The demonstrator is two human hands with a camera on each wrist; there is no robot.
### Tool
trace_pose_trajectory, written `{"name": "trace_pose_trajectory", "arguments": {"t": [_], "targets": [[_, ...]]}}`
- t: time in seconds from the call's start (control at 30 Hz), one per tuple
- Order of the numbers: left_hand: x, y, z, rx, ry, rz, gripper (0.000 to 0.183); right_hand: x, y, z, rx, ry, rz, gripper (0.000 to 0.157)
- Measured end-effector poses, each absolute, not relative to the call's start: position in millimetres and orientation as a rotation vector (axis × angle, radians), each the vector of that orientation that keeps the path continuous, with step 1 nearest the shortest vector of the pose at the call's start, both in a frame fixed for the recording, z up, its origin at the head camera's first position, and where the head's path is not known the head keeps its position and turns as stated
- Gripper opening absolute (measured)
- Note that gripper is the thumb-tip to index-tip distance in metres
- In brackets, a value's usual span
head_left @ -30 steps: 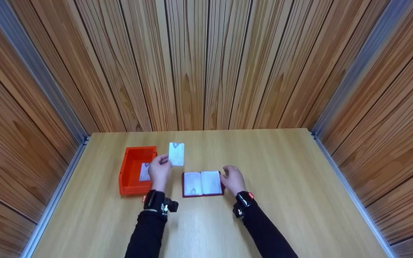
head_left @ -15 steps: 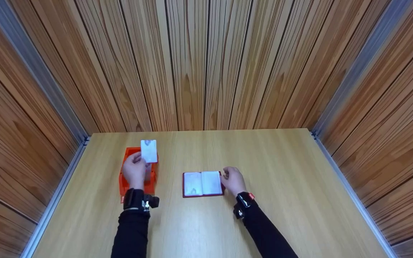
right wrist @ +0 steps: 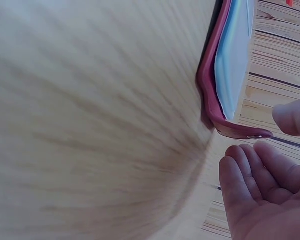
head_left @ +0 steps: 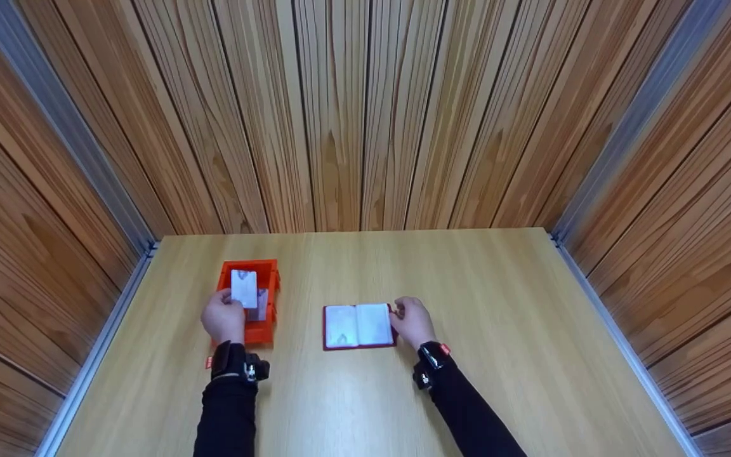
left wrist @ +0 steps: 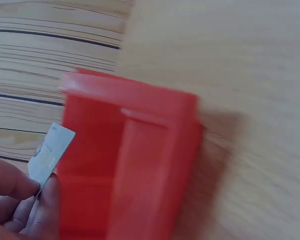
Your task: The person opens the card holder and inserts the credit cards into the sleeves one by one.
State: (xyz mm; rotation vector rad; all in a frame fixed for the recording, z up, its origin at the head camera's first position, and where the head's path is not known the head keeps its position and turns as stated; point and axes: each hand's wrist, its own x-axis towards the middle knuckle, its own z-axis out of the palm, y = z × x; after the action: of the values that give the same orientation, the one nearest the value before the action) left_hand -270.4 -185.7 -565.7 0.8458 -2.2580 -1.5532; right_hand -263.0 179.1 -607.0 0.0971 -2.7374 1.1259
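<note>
My left hand [head_left: 224, 317] pinches a pale card [head_left: 244, 289] between thumb and fingers, above the red bin [head_left: 267, 273]. In the left wrist view the card [left wrist: 51, 152] stands tilted beside the bin's wall. Another card [head_left: 259, 306] lies inside the bin, partly covered by the held one. A dark red card holder [head_left: 360, 347] lies spread on the table, showing two pale pages. At its right edge is my right hand [head_left: 412, 320]. The right wrist view shows the holder's strap with a snap [right wrist: 252, 136] near the gap between thumb and loosely bent fingers; contact is not clear.
The wooden table [head_left: 467, 273] carries the bin at left and the holder in the middle. Wood-panelled walls [head_left: 340, 127] rise behind and on both sides, with metal rails [head_left: 96, 387] along the side edges.
My left hand has moved left with the card, from between the bin and the holder to over the bin, then lowered. My right hand has stayed almost still beside the holder.
</note>
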Motion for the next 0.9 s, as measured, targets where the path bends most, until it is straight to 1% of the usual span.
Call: {"name": "trace_pose_trajectory", "arguments": {"t": [0.13,0.4,0.57,0.77,0.9], "targets": [[-272,-183,-574,0.837,-2.365,-1.45,0.034,-263,179,-607,0.078,-2.743,1.152,0.032],[-273,-179,-590,0.696,-2.486,-1.218,0.03,-262,179,-606,0.093,-2.73,1.17,0.032],[-272,-176,-593,0.697,-2.532,-1.203,0.03,-262,179,-607,0.089,-2.731,1.174,0.032],[-269,-174,-590,0.698,-2.547,-1.32,0.026,-262,179,-607,0.102,-2.713,1.155,0.03],[-269,-174,-590,0.661,-2.578,-1.227,0.027,-262,179,-606,0.093,-2.709,1.153,0.03]]}}
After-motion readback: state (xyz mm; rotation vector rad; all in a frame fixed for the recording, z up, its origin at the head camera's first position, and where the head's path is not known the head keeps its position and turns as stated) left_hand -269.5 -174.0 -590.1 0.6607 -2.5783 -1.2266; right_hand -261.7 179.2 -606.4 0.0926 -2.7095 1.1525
